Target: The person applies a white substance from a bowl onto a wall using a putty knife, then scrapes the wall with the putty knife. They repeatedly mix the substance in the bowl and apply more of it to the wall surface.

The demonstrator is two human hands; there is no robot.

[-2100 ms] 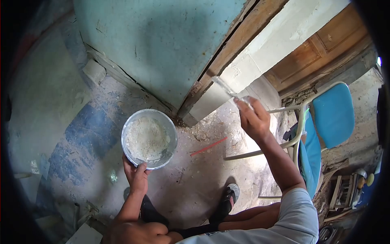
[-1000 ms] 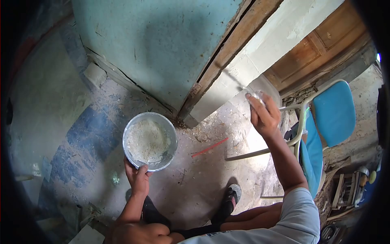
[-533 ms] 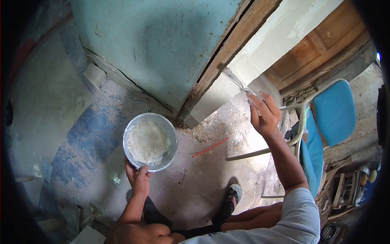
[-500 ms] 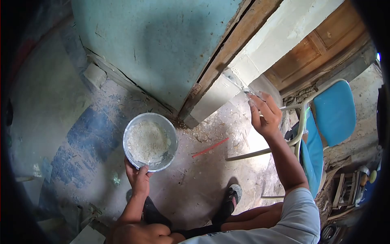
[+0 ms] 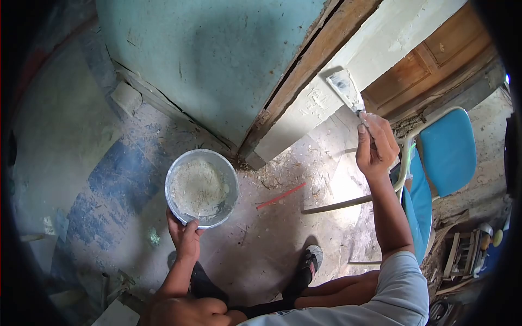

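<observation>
My left hand grips the near rim of a round grey bucket, thumb over the edge. Inside lies a pale, lumpy plaster-like mix. Out to the right, my right hand is closed around the handle of a putty knife. Its wide blade is smeared with white and lies close over the white-coated wall edge. Below the blade, a rough ridged patch of filler shows on that white strip. A bare wooden post runs alongside it.
A chair with a blue backrest stands right beside my right forearm. On the debris-strewn floor lies a thin red strip. A pale blue wall panel rises ahead, and a brown wooden door is at the upper right.
My right hand has moved up and to the right with the putty knife, whose blade now shows broadly. A rough filler patch is now visible on the strip. The bucket stays put.
</observation>
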